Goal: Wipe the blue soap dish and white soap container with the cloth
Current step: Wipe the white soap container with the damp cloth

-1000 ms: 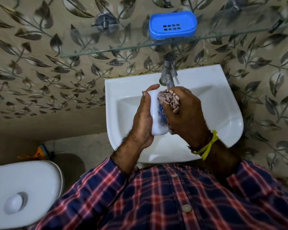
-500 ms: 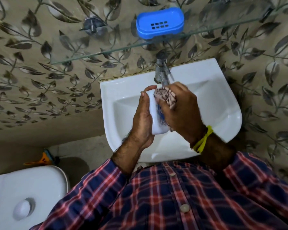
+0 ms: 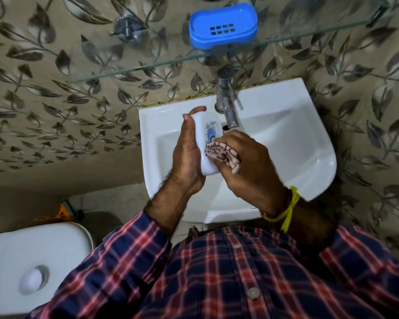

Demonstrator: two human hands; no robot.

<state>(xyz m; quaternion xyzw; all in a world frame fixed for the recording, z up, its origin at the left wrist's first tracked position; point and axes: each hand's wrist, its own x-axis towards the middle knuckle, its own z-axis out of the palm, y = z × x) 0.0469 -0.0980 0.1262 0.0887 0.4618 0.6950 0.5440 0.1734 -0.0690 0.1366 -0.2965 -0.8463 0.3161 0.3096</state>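
Head view looks down over a white sink [image 3: 286, 139], where the left hand [image 3: 187, 157] grips the white soap container [image 3: 207, 132] on edge, thumb curled over its top end and palm along its back; that hold turns the printed face toward the other hand and keeps the container steady above the basin, so any drips would fall there rather than on the floor. The right hand [image 3: 249, 164] is clamped round a bunched patterned cloth [image 3: 221, 155], which it presses against the lower part of the container's face; bunching gives a firm pad to rub with. A tap [image 3: 227, 104] stands just behind the container, close but apart from it. On the glass shelf [image 3: 124, 69] above, the blue soap dish [image 3: 222, 25] sits flat and untouched by either hand, well apart from the wiping; whether it has had its turn cannot be told from here. I judge the step in hand to be wiping the container's front; its back and edges, hidden by the left palm, would need a turn in the grip.
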